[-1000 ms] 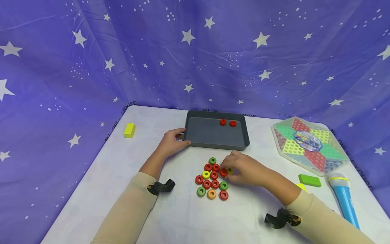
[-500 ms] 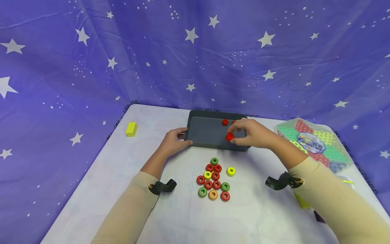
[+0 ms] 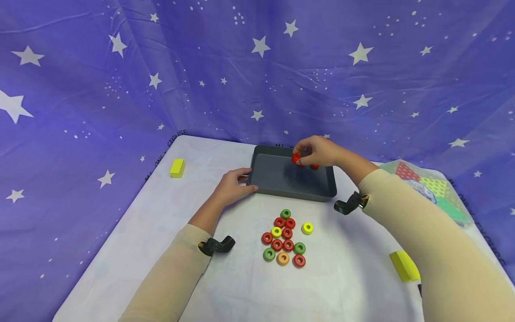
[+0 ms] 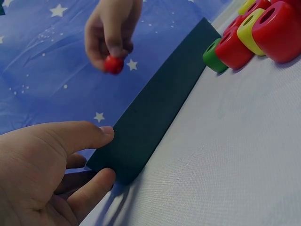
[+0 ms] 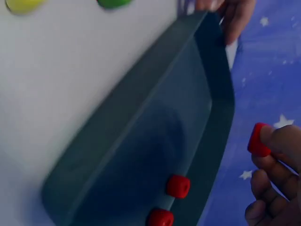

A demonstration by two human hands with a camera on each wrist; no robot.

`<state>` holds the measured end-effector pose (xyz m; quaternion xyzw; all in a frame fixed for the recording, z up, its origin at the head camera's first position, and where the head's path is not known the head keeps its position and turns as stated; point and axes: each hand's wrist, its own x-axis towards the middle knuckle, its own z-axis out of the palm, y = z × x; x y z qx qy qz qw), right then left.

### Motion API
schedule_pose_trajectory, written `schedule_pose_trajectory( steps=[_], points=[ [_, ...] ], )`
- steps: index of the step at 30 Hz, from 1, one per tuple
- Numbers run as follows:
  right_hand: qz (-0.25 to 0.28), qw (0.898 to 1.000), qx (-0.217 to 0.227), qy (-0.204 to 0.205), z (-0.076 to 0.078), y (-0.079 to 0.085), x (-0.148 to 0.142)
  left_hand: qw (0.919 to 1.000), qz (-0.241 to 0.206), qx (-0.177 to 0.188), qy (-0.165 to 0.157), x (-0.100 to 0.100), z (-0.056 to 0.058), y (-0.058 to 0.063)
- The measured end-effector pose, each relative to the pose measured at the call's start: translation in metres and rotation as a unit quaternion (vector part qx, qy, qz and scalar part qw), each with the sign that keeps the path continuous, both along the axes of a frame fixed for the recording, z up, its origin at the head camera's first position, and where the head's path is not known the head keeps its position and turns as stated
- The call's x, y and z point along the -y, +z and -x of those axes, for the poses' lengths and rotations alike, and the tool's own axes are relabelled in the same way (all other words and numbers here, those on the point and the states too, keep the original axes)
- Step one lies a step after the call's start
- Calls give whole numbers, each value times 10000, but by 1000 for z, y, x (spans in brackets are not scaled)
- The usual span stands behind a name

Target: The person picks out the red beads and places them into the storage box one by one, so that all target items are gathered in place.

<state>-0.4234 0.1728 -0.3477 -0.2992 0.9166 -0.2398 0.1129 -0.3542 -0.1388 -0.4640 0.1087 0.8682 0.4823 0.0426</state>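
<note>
My right hand [image 3: 319,151] pinches a red bead [image 5: 258,140] between thumb and fingers, above the far side of the dark grey tray [image 3: 277,179]. Two more red beads [image 5: 178,186] sit inside the tray along its far wall; in the head view the hand partly hides them. My left hand [image 3: 231,188] holds the tray's near left corner, thumb at the front wall and fingers at the left side. In front of the tray lies a cluster of ring-shaped beads, red [image 3: 287,233], green [image 3: 269,255], yellow [image 3: 276,232] and orange [image 3: 283,258]. One yellow bead [image 3: 307,228] lies apart to the right.
A yellow block [image 3: 177,168] stands at the far left of the white table [image 3: 161,232]. At right are a hexagonal game board [image 3: 436,192], partly behind my right sleeve, and another yellow block [image 3: 404,266]. A starry blue curtain [image 3: 225,40] hangs behind the table.
My right hand has lifted a red bead from beside the cluster and carried it forward over the tray, to its far side. My left hand has stayed at the tray's corner.
</note>
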Motion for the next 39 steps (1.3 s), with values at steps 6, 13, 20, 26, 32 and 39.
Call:
schedule_pose_trajectory(
  steps=[6, 13, 20, 26, 32, 39],
  points=[
    [-449, 9984, -340, 18, 28, -8, 14, 10000, -28, -42, 22, 3, 1, -3],
    [-890, 9952, -393, -118, 43, -25, 20, 10000, -4, -87, -26, -1, 4, -2],
    [-1588, 9845, -732, -120, 45, -45, 28, 10000, 53, -57, 44, -1, 1, 3],
    [-1923, 9768, -918, -228, 41, -58, 27, 10000, 60, 4, 53, -2, -2, 1],
    [-1523, 9820, -1113, -124, 29, -50, 18, 9999, 53, 3, 95, -4, -2, -1],
    [-784, 9920, -976, 186, -31, -19, 0, 9998, 69, 76, 143, -1, 0, -1]
  ],
)
